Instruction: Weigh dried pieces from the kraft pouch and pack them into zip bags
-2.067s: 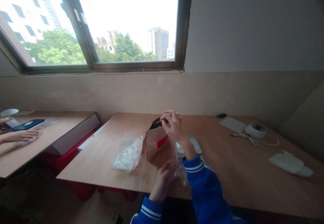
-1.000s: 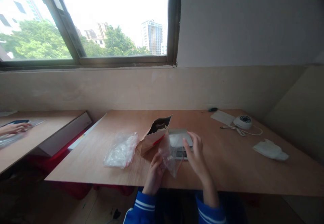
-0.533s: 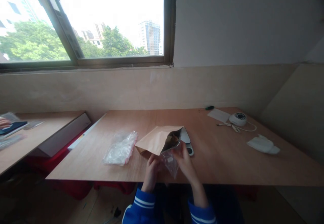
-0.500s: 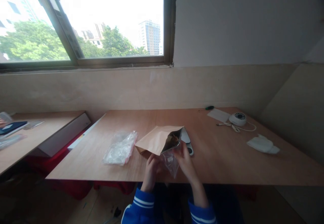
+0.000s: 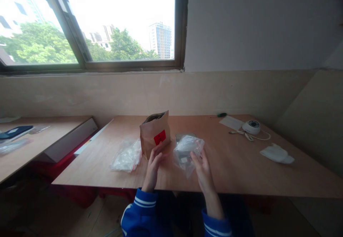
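Note:
A brown paper bag (image 5: 151, 133) with a red label stands upright on the table, its top open and dark inside. Against or close to its lower front, my left hand (image 5: 155, 158) has its fingers stretched out, not wrapped round it. Between the thumb and fingers of my right hand (image 5: 202, 164) is a clear zip bag (image 5: 186, 151); its contents, if any, cannot be made out. Behind that bag a flat device (image 5: 184, 136) is mostly hidden. Left of the paper bag lies a pile of clear zip bags (image 5: 125, 156).
To the right, a white dome camera (image 5: 251, 126) with its cable sits by a white sheet (image 5: 230, 122) and a green-handled tool (image 5: 222, 115). A crumpled white wrapper (image 5: 277, 154) lies nearer. Across a gap, another table (image 5: 59, 130) stands at left.
The paper bag has gone from lying tilted over my hands to standing upright farther left. My left hand has eased off it, and my right hand has brought the clear bag over the device.

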Demonstrator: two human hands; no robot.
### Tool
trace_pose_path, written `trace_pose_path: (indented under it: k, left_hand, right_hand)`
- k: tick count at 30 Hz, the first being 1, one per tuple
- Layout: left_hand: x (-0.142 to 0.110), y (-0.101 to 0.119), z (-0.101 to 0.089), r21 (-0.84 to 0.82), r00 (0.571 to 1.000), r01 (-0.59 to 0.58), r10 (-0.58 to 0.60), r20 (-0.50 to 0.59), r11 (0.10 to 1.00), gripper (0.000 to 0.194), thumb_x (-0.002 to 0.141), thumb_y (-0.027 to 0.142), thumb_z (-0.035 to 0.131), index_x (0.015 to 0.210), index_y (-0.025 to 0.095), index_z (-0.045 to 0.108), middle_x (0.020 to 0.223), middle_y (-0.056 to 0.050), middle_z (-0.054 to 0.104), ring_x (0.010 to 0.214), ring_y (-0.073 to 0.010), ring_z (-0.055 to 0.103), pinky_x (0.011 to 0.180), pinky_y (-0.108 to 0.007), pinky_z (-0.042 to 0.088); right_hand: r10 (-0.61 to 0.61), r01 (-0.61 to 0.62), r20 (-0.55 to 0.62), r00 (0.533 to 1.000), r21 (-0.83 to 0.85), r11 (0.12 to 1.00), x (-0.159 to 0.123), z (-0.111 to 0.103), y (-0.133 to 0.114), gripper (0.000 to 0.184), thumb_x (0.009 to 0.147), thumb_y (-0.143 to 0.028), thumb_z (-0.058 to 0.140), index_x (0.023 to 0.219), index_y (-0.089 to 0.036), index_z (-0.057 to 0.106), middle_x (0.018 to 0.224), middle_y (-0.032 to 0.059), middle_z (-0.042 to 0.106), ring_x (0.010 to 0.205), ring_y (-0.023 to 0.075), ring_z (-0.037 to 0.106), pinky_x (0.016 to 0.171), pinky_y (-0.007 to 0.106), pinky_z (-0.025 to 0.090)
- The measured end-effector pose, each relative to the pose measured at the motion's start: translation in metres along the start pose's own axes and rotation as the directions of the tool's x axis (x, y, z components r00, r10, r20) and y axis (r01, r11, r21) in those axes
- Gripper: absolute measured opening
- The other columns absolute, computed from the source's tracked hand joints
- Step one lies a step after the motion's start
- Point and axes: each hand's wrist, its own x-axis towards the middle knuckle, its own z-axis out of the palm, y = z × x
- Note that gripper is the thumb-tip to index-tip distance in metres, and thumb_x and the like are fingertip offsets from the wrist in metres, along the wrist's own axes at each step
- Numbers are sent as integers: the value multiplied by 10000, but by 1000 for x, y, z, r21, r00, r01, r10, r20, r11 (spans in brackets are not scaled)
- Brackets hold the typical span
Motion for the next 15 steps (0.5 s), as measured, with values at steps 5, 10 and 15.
trace_pose_path:
  k: [5, 10, 15]
  left_hand:
    - [22, 4, -16, 159, 994, 36, -52, 97, 987, 430, 876, 441, 444, 1157, 179, 637, 1302, -104, 588, 1181, -271, 547, 1029, -436, 368]
    - [28, 18, -11, 273, 979, 43, -94, 179, 961, 369, 833, 444, 521, 1019, 188, 711, 1229, -84, 641, 1232, -272, 500, 1052, -406, 365]
    - [22, 20, 0, 240, 985, 75, -109, 136, 968, 361, 778, 400, 635, 1048, 165, 686, 1218, -108, 635, 1206, -270, 515, 1036, -384, 373]
  right_hand:
    - [147, -162, 115, 982, 123, 979, -5, 2, -2, 655, 786, -455, 648, 1379, -281, 432, 1114, 55, 681, 913, 236, 667, 824, 388, 539]
    - [131, -163, 224, 966, 131, 978, -9, 14, 5, 632, 794, -478, 632, 1366, -273, 458, 1134, 68, 686, 1066, 268, 625, 884, 409, 520]
    - [181, -247, 310, 933, 191, 950, -12, 22, 10, 622, 806, -472, 626, 1372, -298, 436, 1197, 61, 653, 1015, 259, 653, 852, 424, 546]
